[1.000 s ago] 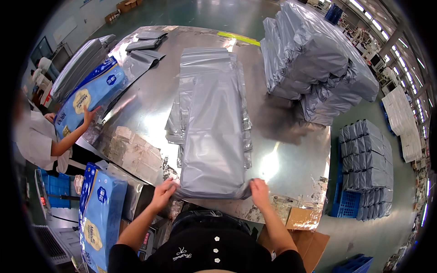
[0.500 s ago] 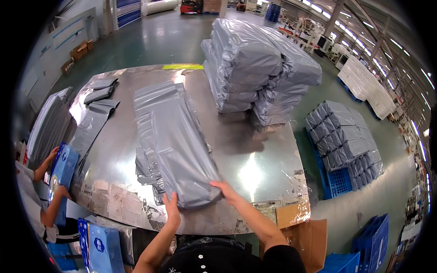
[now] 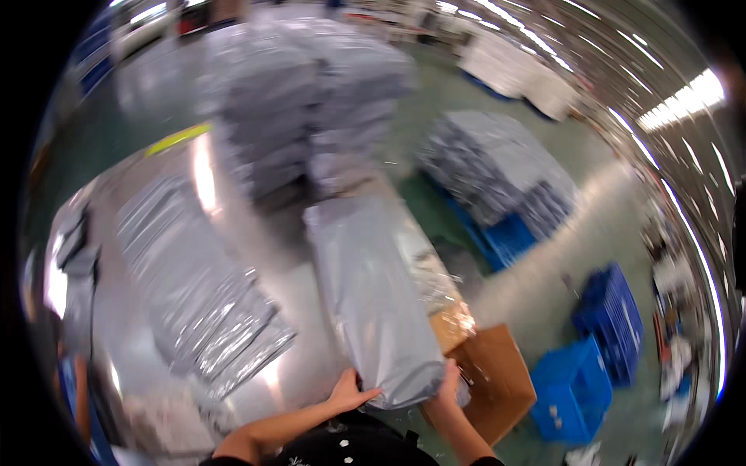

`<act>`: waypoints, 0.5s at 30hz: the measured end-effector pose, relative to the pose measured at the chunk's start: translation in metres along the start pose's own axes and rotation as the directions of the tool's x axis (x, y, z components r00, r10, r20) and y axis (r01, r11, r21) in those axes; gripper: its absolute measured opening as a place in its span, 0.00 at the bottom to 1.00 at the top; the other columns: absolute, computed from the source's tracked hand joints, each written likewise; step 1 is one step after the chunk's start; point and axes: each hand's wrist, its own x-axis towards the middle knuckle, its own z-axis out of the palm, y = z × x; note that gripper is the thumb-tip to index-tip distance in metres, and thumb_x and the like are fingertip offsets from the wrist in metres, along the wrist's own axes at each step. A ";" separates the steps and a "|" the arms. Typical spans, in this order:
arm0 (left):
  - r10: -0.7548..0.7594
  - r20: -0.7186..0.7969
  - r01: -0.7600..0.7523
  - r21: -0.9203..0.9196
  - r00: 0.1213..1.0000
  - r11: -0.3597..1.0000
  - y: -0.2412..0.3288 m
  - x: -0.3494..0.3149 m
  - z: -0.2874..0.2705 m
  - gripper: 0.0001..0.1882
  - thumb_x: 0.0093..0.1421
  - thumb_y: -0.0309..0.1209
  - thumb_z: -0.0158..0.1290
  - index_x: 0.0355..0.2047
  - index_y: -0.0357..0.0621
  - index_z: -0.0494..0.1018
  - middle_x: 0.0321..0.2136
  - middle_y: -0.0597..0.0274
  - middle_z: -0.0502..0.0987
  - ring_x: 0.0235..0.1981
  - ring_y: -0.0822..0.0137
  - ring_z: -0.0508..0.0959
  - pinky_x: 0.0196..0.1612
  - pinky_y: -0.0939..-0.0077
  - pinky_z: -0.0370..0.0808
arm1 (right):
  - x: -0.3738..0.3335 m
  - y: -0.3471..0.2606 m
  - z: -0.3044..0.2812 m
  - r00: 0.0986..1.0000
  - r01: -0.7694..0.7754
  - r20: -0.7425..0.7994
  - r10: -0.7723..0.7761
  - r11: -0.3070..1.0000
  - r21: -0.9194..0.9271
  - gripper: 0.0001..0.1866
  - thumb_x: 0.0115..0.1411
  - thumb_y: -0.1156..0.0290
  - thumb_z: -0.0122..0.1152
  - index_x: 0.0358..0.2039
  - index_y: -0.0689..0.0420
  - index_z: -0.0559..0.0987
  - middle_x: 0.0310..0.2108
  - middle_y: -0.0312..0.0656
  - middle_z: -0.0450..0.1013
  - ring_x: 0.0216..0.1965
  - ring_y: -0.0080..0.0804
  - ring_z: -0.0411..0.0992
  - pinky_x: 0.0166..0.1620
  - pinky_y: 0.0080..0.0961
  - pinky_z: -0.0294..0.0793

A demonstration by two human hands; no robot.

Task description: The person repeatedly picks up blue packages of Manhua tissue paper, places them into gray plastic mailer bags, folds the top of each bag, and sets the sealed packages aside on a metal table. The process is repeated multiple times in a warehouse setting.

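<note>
A long, filled-looking grey plastic bag lies lengthwise away from me along the right side of the metal table. My left hand grips its near left corner, with the thumb over the top. At the near right corner my right hand is closed on the bag's side; some of its fingers are hidden. To the left rests a pile of flat grey plastic bags, fanned out at the near end. Motion blurs the picture.
Large stacked grey bundles stand at the table's far side. An open cardboard box sits beside the near right corner, with blue plastic crates beyond it. Further right, grey packs are on a blue pallet. At far left, a blurred person's arm shows.
Both my hands have moved the grey bag off the pile to the right, onto the table's right side. The flat bags beneath are uncovered. The view has swung to the right.
</note>
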 end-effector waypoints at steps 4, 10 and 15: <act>0.029 0.029 -0.029 -0.002 0.999 1.000 -0.043 0.035 0.042 0.41 0.44 0.48 0.67 0.47 0.30 0.64 0.41 0.40 0.72 0.43 0.48 0.74 0.47 0.59 0.70 | 0.014 0.051 -0.016 0.853 0.217 -0.348 -0.388 0.871 -0.440 0.31 0.65 0.58 0.50 0.61 0.67 0.58 0.60 0.54 0.59 0.60 0.43 0.58 0.63 0.33 0.54; 0.309 0.076 -0.302 -0.096 0.948 0.949 -0.016 0.117 0.046 0.38 0.48 0.39 0.64 0.52 0.29 0.60 0.47 0.38 0.67 0.49 0.44 0.69 0.54 0.59 0.64 | 0.075 0.017 0.022 0.685 0.197 -0.453 -0.571 0.744 -0.639 0.35 0.62 0.53 0.55 0.60 0.64 0.58 0.56 0.56 0.56 0.59 0.49 0.55 0.61 0.37 0.54; 0.307 0.114 -0.308 -0.009 0.945 0.951 0.012 0.196 0.014 0.38 0.50 0.38 0.62 0.54 0.27 0.58 0.48 0.36 0.66 0.50 0.42 0.67 0.55 0.58 0.63 | 0.146 -0.014 0.094 0.672 0.261 -0.505 -0.542 0.811 -0.524 0.35 0.62 0.52 0.52 0.62 0.61 0.56 0.60 0.56 0.52 0.62 0.51 0.52 0.63 0.38 0.52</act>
